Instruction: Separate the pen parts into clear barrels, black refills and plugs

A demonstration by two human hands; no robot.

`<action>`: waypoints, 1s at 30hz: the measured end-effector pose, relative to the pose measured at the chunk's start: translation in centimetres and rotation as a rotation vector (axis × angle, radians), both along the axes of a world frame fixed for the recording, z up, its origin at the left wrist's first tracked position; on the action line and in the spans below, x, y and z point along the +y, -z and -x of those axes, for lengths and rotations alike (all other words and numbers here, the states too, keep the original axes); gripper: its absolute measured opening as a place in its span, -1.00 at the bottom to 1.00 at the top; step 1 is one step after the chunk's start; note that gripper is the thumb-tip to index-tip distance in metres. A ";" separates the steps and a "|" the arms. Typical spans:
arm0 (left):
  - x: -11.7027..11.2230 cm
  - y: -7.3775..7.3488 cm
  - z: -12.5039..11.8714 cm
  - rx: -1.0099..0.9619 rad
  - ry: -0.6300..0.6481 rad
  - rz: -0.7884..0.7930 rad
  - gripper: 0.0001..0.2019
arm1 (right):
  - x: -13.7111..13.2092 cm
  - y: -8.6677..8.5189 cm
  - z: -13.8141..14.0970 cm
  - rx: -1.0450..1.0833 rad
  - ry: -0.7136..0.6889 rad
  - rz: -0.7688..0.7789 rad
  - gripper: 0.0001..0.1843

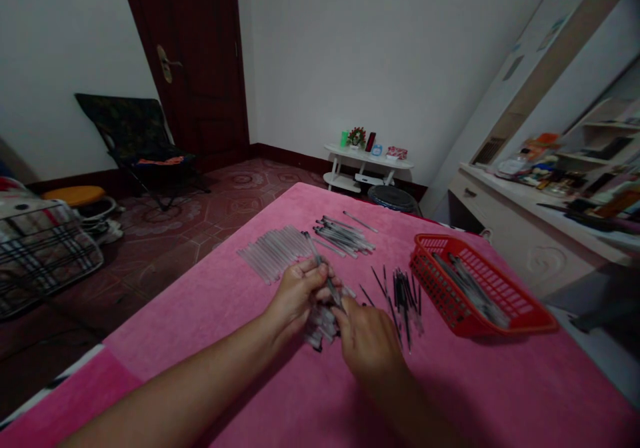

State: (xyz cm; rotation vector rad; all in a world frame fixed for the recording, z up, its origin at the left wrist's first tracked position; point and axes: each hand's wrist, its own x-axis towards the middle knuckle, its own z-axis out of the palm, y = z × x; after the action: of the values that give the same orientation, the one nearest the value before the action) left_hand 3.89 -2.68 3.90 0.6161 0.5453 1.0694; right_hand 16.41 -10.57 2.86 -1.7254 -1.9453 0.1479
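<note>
Over the pink cloth, my left hand (303, 289) is closed around the see-through barrel of a pen (316, 253), whose dark end points up and away. My right hand (371, 336) pinches the pen's near end; its fingertips partly hide what they grip. Beneath my hands lies a loose pile of see-through pen parts (320, 328), partly covered by them. Left of my hands is a neat row of see-through pen barrels (275, 251). Beyond them lies a bunch of pens with dark ends (345, 236). Black refills (406, 295) are spread to the right of my right hand.
A red plastic basket (530, 321) holding more pens stands on the right of the pink-covered table (210, 375). A white dresser (495, 215) is beyond it. At the back wall stands a small white stand (370, 158); a folding chair (135, 131) is near the door.
</note>
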 end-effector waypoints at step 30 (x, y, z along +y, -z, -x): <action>1.5 2.4 2.8 1.464 -0.271 -1.596 -0.80 | 1.9 -1.2 -3.7 0.522 0.067 0.104 -0.66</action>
State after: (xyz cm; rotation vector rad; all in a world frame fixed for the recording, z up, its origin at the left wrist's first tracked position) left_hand 1.05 -1.15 1.53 2.8980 0.9327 0.9877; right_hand 20.10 -8.62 4.02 -1.6091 -1.5159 0.6181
